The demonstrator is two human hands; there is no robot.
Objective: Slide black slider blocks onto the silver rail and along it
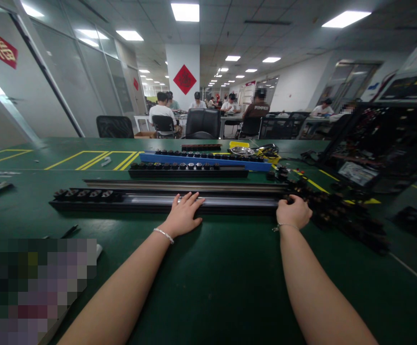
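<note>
1. One long black rail (237,208) lies straight across the green table (208,268), just beyond the person's forearms, its long axis running left to right.
2. Both hands come at it from the near side: the left hand (185,215) is near the middle, fingers spread and gripping nothing, fingertips resting over the pale inner strip.
3. Now to the right hand (296,211): it's at the rail's right end, fingers curled in a pinch, and whether they hold a small part or the rail itself, one cannot tell.
4. That right hand is clearly the nearer to the heap of dark parts (337,206), just beside it on the right.
5. Over at the far left end, well apart from both hands, five dark parts (82,194) sit in the rail's channel.
6. Just behind, a second rail (179,185) runs nearly parallel.
7. Farther back, a shorter black tray (190,173) carries a row of parts; beyond it, a blue tray (258,166) has another row along it.
8. Farther still, there's a yellow container (239,144), contents too small to tell.
</note>
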